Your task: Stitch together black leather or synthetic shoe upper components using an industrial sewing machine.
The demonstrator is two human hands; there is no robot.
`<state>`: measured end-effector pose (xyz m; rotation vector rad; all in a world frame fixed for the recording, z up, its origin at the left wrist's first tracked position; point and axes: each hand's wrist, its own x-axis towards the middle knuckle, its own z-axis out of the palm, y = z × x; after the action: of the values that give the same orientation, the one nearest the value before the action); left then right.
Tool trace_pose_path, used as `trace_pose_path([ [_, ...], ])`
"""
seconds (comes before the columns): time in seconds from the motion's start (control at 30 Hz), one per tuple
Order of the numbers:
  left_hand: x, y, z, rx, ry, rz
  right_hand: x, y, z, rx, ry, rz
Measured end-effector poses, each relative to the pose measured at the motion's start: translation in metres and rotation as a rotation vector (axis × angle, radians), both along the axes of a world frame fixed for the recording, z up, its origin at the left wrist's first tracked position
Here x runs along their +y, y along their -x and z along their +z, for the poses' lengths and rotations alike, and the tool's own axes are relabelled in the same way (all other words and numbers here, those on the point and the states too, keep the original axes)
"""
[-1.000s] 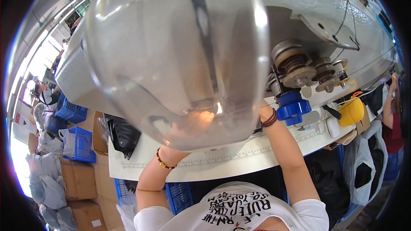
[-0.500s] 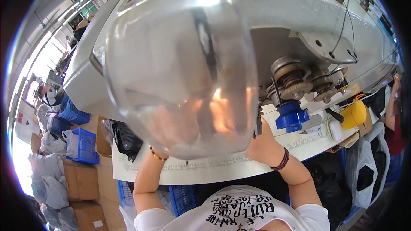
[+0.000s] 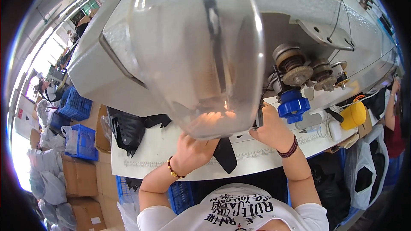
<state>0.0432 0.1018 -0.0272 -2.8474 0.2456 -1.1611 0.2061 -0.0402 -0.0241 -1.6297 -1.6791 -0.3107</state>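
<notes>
My left hand (image 3: 193, 153) is at the sewing machine (image 3: 113, 87), its bent fingers partly showing through a clear plastic shield (image 3: 197, 55). Beneath that hand, a black fabric piece (image 3: 225, 157) hangs out toward the table's near edge; the fingers appear closed on it. On the other side, my right hand (image 3: 274, 130) reaches in beside the needle area. Its fingertips are hidden behind the shield and metal parts. Another black perforated piece (image 3: 128, 131) lies on the white table (image 3: 171, 169), left of my left hand.
Right of the shield are metal tension discs (image 3: 297, 75) and a blue knob (image 3: 293, 106). A yellow container (image 3: 353, 115) stands at the right. Blue crates (image 3: 81, 142) and cardboard boxes (image 3: 80, 177) are on the left. Bagged items (image 3: 371, 167) sit at right; other people are farther off.
My left hand has come rightward and nearer to me from behind the shield. The black fabric piece now shows below it. My right hand has shifted slightly; the view has moved a little.
</notes>
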Motion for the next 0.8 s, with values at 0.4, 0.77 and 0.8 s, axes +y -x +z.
trace_pose_path([
  [0.4, -0.002, -0.016, -0.012, -0.192, 0.152, 0.018, 0.007, -0.019, -0.004, 0.027, -0.019, 0.107],
  [0.77, 0.017, -0.006, 0.000, -0.021, 0.023, -0.136, 0.009, -0.015, -0.016, -0.071, -0.029, 0.078],
  [0.8, 0.016, -0.007, 0.003, -0.017, -0.021, -0.141, 0.009, -0.014, -0.017, -0.053, -0.014, 0.084],
])
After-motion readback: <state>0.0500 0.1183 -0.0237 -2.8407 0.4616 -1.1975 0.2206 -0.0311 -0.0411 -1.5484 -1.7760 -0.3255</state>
